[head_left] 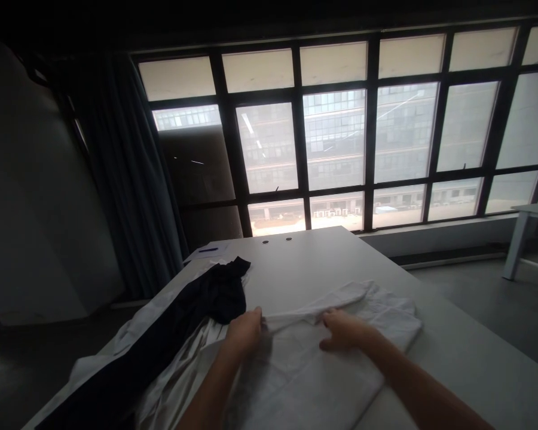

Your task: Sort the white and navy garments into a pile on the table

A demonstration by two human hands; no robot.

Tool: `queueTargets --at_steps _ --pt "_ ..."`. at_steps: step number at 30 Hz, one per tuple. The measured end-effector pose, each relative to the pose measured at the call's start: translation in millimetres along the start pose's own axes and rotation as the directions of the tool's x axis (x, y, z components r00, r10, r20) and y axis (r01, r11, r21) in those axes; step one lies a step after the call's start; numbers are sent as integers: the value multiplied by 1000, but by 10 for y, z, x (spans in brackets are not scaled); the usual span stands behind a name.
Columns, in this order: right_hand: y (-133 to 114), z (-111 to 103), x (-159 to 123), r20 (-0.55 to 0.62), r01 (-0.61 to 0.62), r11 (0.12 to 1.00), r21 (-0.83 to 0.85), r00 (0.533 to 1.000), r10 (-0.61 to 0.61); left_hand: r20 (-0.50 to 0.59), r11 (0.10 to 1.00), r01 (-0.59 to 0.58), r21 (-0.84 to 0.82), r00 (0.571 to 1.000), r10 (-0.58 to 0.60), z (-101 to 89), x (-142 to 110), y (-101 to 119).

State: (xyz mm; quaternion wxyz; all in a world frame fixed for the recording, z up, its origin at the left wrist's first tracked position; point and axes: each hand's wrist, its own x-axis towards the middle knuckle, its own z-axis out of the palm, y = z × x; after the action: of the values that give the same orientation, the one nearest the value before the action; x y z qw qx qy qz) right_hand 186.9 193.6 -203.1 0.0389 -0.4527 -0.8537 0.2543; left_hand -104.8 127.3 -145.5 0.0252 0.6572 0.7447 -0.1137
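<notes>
A white garment (305, 364), possibly a shirt, lies spread on the table in front of me. My left hand (245, 331) is closed on the left end of a folded edge that runs across it. At the right part of that same edge, my right hand (343, 329) has its fingers curled over the fabric, the thumb lower down on the cloth. Bunched, wrinkled fabric spreads beyond the right hand. Just left of my left hand lies a black garment (210, 295), long and crumpled, on top of more white cloth (179, 376).
The white table (314, 263) stretches toward the windows (336, 137). Paper with a dark blue pen (208, 249) lies at its far left corner. Two round dark spots (265, 242) mark the far edge. A dark curtain (125, 179) hangs at left, and another table (517, 239) stands at right.
</notes>
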Motion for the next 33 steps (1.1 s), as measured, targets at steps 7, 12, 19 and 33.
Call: queueTargets --at_steps 7,12,19,33 --pt "-100 164 -4 50 65 998 10 997 -65 -295 987 146 -68 942 -160 -145 35 -221" --pt "-172 -176 -105 73 211 974 80 973 -217 -186 956 -255 -145 956 227 -179 3 -30" --pt "-229 -743 -457 266 269 936 225 908 -325 14 796 -523 -305 833 553 -352 -375 582" --pt "551 54 113 -24 -43 996 74 999 45 226 971 -206 -118 947 228 -282 -679 805"
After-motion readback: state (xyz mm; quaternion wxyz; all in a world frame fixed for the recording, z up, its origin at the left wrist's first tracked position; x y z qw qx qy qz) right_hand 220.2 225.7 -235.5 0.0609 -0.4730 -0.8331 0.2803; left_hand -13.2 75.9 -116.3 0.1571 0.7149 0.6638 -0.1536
